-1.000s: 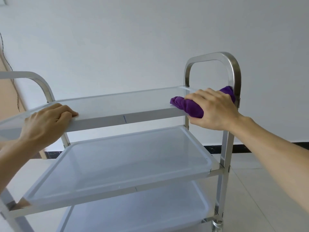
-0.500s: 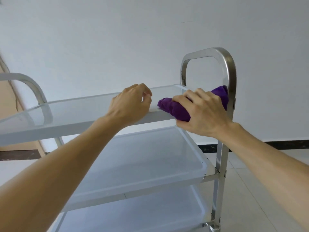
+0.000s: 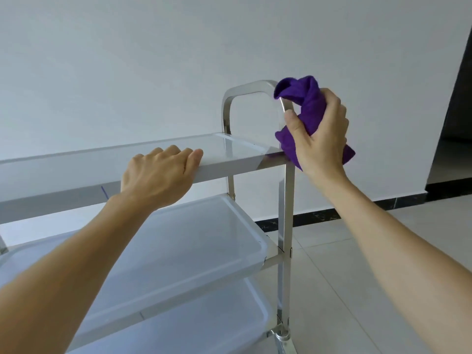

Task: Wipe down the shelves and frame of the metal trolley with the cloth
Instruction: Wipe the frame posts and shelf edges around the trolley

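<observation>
A metal trolley with three white tray shelves stands in front of me, its arched steel handle (image 3: pixel 245 89) rising at the right end. My right hand (image 3: pixel 319 139) grips a bunched purple cloth (image 3: pixel 309 103) wrapped against the near upright of that handle, just above the top shelf (image 3: pixel 229 146). My left hand (image 3: pixel 161 172) holds the front rim of the top shelf, fingers curled over the edge. The middle shelf (image 3: pixel 204 231) and the bottom shelf (image 3: pixel 204 325) lie below, partly hidden by my left forearm.
A white wall stands behind the trolley with a dark skirting strip (image 3: pixel 319 217) at its foot. Pale floor tiles (image 3: pixel 357 290) spread to the right. A dark doorway (image 3: pixel 457 123) opens at the far right. A caster (image 3: pixel 283 338) shows under the near right post.
My right hand lifted the cloth from the top shelf's right end up onto the handle's upright. My left hand moved right along the front rim. The view shifted right.
</observation>
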Tool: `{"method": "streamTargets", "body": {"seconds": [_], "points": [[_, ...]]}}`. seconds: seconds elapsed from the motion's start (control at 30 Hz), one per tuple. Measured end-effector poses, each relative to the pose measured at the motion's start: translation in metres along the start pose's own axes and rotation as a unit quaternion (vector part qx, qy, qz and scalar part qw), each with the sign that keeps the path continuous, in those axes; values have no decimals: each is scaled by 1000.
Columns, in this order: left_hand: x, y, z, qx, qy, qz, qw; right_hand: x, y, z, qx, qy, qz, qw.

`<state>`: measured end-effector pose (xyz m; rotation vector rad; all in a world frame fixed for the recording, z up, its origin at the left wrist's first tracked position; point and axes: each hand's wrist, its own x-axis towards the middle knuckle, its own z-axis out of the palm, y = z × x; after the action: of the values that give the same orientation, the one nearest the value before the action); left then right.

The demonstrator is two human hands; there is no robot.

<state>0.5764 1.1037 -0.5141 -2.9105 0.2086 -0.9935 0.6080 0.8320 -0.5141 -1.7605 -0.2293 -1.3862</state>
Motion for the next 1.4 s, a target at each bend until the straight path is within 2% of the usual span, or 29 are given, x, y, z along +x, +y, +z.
{"method": "streamTargets", "body": {"seconds": [0.07,0.17,0.23,0.4,0.6,0.7,0.8,0.87,0.97,1.1,1.23,1.3,1.4], "points": [[1,-1,2,11,18,3,1000,-4,7,9,82,-29,86,992],[1,-4,6,28,43,9,999,-32,24,25,157,-130,132,970],[2,-6,9,37,56,9,998,-51,36,30,185,-140,146,962],[1,-7,10,37,76,5,996,-110,78,33,119,-191,224,948],[2,-5,8,27,70,-4,997,-175,98,31,90,-180,317,927],[-1,-5,8,25,67,-6,997,-154,84,33,102,-158,314,931],[-1,-4,7,31,69,-4,997,-109,62,39,144,-104,270,946],[-1,-4,7,30,70,-8,997,-86,51,41,142,-94,242,955],[-2,-3,6,25,67,-18,997,-90,56,35,101,-146,249,952],[-8,-2,3,29,58,-22,998,-155,86,20,102,-227,354,902],[-15,-2,0,44,69,-20,996,-197,104,17,62,-218,340,912],[-19,-2,-3,31,90,8,995,-199,106,15,69,-220,337,913],[-40,2,2,-31,185,114,976,-197,105,12,70,-229,320,917]]}}
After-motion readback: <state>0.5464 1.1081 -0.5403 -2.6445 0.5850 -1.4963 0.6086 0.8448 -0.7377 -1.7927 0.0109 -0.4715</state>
